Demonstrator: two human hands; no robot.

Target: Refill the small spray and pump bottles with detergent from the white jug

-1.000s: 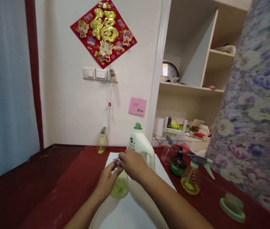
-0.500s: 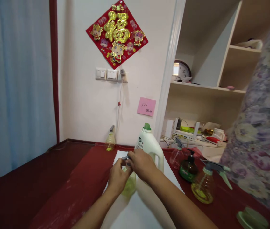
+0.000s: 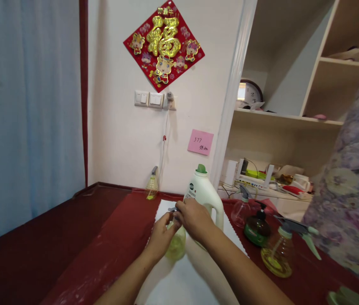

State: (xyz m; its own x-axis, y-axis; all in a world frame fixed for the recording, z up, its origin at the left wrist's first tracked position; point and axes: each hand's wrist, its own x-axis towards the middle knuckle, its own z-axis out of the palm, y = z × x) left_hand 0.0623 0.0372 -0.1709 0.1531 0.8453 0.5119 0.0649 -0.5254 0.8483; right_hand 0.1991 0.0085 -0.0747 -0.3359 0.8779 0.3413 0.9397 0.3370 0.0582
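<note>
A clear spray bottle (image 3: 177, 249) with yellow-green liquid stands on the white mat (image 3: 186, 284) in front of me. My left hand (image 3: 163, 234) is closed around the neck of this bottle. Closed on its grey spray head (image 3: 172, 209), my right hand (image 3: 195, 218) sits just above and to the right of the left one. Fingers cover most of the head and collar. Right behind my hands is a large pale green jug (image 3: 205, 190) with a handle and a green spout, its cap off.
On the right stand a pinkish spray bottle (image 3: 241, 212), a dark pump bottle (image 3: 257, 228) and another spray bottle (image 3: 277, 258) with yellow liquid. A green cap (image 3: 346, 296) lies at the lower right. A small spray bottle (image 3: 152, 186) is by the wall.
The whole view has shifted, so things appear a little further right. Both hands keep their hold at the top of the spray bottle, with barely any change in grip.
</note>
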